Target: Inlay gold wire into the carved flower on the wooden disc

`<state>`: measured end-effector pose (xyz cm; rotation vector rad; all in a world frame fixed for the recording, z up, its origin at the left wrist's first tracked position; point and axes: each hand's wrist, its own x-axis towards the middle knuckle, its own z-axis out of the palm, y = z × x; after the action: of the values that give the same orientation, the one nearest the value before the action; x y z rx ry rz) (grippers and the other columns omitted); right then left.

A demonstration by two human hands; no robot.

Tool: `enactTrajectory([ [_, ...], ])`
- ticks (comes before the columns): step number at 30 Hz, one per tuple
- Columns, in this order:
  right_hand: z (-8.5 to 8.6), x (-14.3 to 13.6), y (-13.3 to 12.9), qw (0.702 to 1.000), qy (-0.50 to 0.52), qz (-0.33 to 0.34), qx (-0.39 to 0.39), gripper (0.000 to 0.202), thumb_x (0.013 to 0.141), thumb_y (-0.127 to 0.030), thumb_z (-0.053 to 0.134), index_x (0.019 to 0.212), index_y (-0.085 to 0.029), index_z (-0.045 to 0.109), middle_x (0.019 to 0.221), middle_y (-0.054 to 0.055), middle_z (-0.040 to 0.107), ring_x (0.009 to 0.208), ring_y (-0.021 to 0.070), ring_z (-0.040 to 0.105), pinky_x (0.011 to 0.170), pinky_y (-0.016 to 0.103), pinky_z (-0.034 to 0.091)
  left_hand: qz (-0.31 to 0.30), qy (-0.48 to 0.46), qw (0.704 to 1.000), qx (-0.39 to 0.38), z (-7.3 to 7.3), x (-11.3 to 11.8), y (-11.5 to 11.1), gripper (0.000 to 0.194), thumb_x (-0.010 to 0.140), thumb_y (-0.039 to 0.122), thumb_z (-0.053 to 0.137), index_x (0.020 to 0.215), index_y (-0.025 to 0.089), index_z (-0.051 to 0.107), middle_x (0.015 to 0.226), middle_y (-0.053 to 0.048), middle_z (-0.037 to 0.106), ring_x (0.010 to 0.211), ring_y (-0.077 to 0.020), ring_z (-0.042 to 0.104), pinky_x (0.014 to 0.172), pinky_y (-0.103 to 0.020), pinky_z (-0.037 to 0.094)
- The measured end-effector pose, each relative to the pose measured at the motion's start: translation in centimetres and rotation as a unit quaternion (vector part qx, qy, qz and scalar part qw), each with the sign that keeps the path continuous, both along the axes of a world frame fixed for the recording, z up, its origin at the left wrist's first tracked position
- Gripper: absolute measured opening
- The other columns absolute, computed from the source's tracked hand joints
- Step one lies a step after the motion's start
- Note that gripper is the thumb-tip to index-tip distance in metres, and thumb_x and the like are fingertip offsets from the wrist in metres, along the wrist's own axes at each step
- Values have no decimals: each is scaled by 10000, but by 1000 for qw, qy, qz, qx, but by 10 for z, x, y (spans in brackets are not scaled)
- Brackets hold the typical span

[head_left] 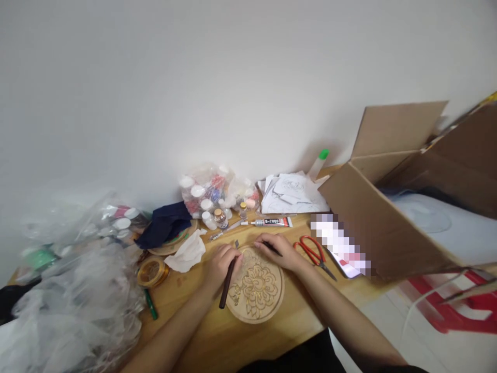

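Note:
A round wooden board [277, 298] with a gold-outlined flower pattern lies on the table before me. My left hand [222, 264], at the board's upper left edge, is closed around a dark-handled tool [228, 286] with a small flat metal tip pointing away from me. Over the board's upper right edge is my right hand [280, 249], its fingers pinched on a thin dark tool [273, 248]. What its tip touches is too small to tell. Red-handled scissors [312, 251] lie right of my right hand, and a white tissue [188, 252] is left of my left hand.
Plastic bags [81, 300] crowd the left side, beside a gold wire spool [151, 272] and a green pen [150, 304]. Behind are small bottles [221, 218], a glue tube [272, 222] and papers [291, 194]. A phone [341, 248] and an open cardboard box [357, 223] stand right.

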<state>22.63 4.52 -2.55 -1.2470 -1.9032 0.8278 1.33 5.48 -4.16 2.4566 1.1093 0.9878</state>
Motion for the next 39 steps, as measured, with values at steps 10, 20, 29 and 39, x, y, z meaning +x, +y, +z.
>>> enactTrajectory([
  [10, -22, -4, 4, 998, 34, -18, 51, 345, 943, -429, 459, 780, -173, 623, 698, 27, 651, 632, 136, 577, 598, 256, 450, 59, -27, 992, -112, 12, 4, 0, 251, 894, 280, 466, 690, 192, 583, 656, 21, 605, 617, -127, 576, 589, -234, 446],
  [20, -35, 7, 17, 999, 46, 4, 9, 283, 941, -405, 535, 954, -134, 615, 867, 17, 635, 734, 113, 608, 687, 291, 535, 27, 11, 987, -158, 4, 9, 13, 250, 932, 372, 570, 968, 130, 622, 953, -41, 644, 867, -153, 626, 806, -353, 538],
  [29, -11, -9, 37, 996, 45, 71, -1, 366, 848, -517, 589, 754, -166, 631, 667, 2, 610, 612, 115, 531, 613, 259, 437, 22, -46, 984, -168, 1, 15, 18, 302, 940, 371, 544, 757, 133, 583, 691, 20, 574, 658, -107, 569, 661, -270, 494],
  [39, -19, -12, 40, 991, 84, 83, -65, 419, 837, -595, 540, 801, -185, 614, 644, 15, 585, 563, 123, 487, 540, 253, 388, 41, -118, 968, -218, -1, 14, 20, 231, 852, 303, 512, 668, 175, 569, 629, 28, 545, 623, -119, 520, 593, -227, 398],
])
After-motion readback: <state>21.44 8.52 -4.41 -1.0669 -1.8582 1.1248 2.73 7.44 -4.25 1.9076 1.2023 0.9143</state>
